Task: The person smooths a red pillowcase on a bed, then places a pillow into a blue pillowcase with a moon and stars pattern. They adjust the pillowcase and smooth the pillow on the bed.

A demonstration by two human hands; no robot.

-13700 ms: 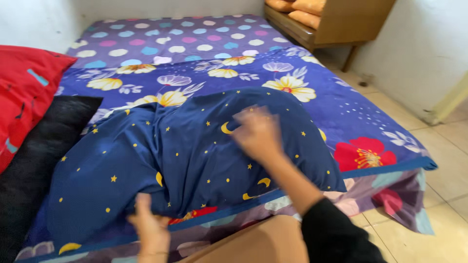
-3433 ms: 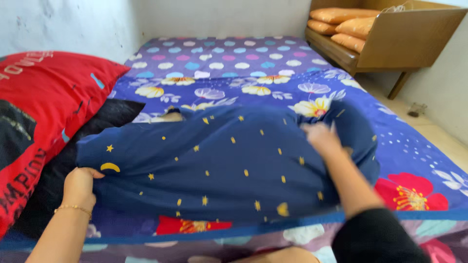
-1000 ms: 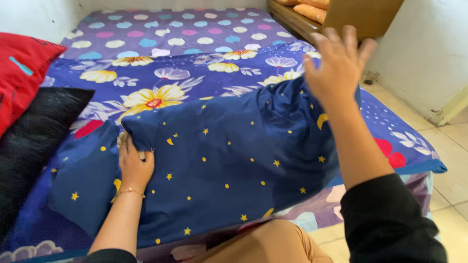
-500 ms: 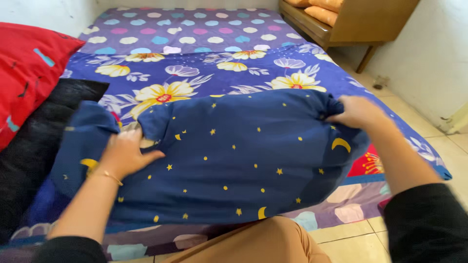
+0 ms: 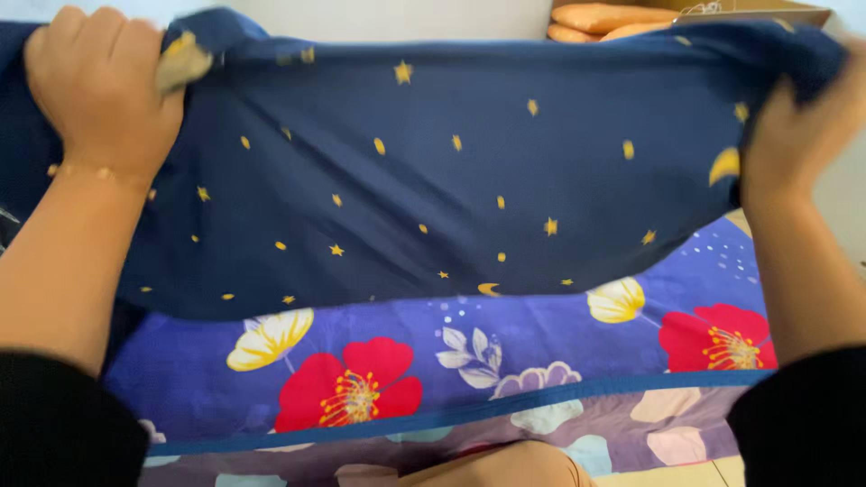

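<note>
Navy cloth: a dark blue pillow (image 5: 451,171) in a case printed with yellow stars and moons, held up off the bed and stretched across most of the view.
Left hand: the left hand (image 5: 99,86) is closed in a fist round the pillow's upper left corner, a thin bracelet at the wrist.
Right hand: the right hand (image 5: 798,135) is clenched on the upper right end; it is blurred, so the fingers cannot be made out one by one.
Where the pillow is: hanging between both hands, clear of the floral bedsheet (image 5: 379,379), its lower edge above the red and yellow flowers.
Step in hand: to my eye, the lift-and-shake stage, settling the filling down into the case.
Next move calls for: by my judgement, a firm hold on both corners and level hands, so the stuffing drops evenly.
Behind: orange cushions (image 5: 613,16) on a wooden bench, only just visible above the pillow.
</note>
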